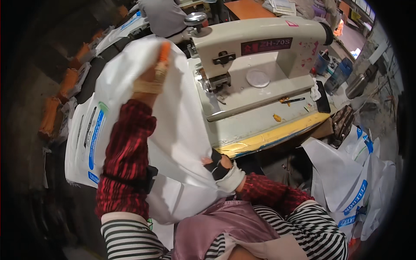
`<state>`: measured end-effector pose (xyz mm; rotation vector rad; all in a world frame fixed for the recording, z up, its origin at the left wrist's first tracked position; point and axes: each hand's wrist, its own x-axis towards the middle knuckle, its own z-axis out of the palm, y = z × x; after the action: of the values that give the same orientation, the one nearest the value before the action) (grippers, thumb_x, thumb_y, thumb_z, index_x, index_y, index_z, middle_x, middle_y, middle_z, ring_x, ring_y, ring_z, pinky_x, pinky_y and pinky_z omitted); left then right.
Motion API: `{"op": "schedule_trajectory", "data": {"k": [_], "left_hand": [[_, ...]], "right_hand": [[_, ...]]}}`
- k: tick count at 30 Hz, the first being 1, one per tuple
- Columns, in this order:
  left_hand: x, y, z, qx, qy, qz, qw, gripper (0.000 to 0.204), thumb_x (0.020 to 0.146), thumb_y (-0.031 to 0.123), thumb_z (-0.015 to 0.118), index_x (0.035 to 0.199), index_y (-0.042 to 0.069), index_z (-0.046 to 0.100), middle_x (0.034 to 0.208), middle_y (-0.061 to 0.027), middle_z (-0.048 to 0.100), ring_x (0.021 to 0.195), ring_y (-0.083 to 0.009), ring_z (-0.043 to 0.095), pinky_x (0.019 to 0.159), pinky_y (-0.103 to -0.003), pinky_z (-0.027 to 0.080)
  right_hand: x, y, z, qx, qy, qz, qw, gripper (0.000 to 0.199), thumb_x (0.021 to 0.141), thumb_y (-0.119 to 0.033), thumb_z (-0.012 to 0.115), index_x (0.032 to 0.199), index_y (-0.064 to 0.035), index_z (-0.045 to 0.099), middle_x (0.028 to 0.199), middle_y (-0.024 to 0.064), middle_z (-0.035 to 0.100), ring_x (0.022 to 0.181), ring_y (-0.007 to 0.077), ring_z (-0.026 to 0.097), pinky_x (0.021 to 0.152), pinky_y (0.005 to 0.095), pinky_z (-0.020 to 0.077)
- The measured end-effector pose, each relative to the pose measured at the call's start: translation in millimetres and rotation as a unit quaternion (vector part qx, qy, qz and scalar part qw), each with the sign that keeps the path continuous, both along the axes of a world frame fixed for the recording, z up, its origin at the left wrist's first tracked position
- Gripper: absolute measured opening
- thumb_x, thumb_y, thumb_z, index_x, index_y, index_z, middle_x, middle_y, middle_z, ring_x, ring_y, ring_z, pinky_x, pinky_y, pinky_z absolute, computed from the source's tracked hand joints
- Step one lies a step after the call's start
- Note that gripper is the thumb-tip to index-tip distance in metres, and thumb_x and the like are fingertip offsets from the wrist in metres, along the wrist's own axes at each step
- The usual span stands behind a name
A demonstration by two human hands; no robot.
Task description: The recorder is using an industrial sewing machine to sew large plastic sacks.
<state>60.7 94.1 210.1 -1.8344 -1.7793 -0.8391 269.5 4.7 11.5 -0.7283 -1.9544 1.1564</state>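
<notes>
A large white woven plastic sack (177, 130) hangs in front of me, left of a sewing machine (260, 47). My left hand (149, 82) is raised at the sack's upper part, closed on it, with an orange cover on one finger and a tan wrap at the wrist. Motion blurs its fingertips. Lower down, near the table's front edge, my right hand (221, 167) in a black fingerless covering grips the sack's right edge; some of its fingers are hidden. The machine's needle area (214, 84) is to the right of the sack, apart from both hands.
More printed white sacks lie stacked at left (80, 143) and heaped at lower right (346, 177). A yellow strip (273, 134) edges the table. A phone (323, 97), a pen (293, 100) and bottles (340, 76) stand or lie at right. Someone in grey (160, 19) sits beyond.
</notes>
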Motion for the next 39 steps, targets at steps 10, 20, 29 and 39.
{"op": "schedule_trajectory", "data": {"k": [10,20,29,39], "left_hand": [[-5.3,79.6,-268.1,-0.295,-0.398,0.085,0.865,0.037,0.084,0.037,0.050,0.105,0.008,0.057,0.096,-0.0090,0.060,0.088,-0.0215,0.057,0.076,-0.032,0.045],[2.9,102.6,-136.3,-0.724,0.169,0.025,0.668,0.030,0.085,0.028,0.045,0.096,0.003,0.057,0.101,-0.0108,0.061,0.083,-0.0243,0.061,0.071,-0.038,0.049],[83.7,-68.6,-49.9,-0.860,-0.063,-0.249,0.441,0.040,0.072,0.037,0.057,0.090,0.002,0.061,0.087,-0.0147,0.062,0.082,-0.0318,0.060,0.072,-0.036,0.046],[61.6,-88.1,-19.0,-0.767,0.364,-0.064,0.525,0.018,0.068,0.021,0.059,0.081,0.011,0.067,0.083,-0.0091,0.065,0.085,-0.0291,0.062,0.076,-0.045,0.046]], "right_hand": [[88.3,19.9,-8.9,-0.047,-0.386,0.144,0.910,0.035,0.079,-0.022,0.048,0.111,-0.0093,0.052,0.092,0.0133,0.061,0.084,0.0272,0.057,0.072,0.0381,0.0443],[34.8,82.7,-5.6,0.058,-0.539,0.227,0.809,0.032,0.073,-0.020,0.054,0.104,-0.0134,0.061,0.097,0.0080,0.064,0.086,0.0248,0.062,0.072,0.0370,0.0492],[-8.6,140.1,-2.8,-0.087,-0.437,0.106,0.889,0.053,0.077,-0.030,0.049,0.125,-0.0087,0.041,0.110,0.0195,0.056,0.100,0.0316,0.055,0.086,0.0388,0.0429],[29.4,51.3,-12.5,-0.078,-0.376,0.051,0.922,0.085,0.073,-0.022,0.052,0.140,-0.0174,0.000,0.111,0.0185,0.056,0.091,0.0301,0.060,0.075,0.0371,0.0471]]}}
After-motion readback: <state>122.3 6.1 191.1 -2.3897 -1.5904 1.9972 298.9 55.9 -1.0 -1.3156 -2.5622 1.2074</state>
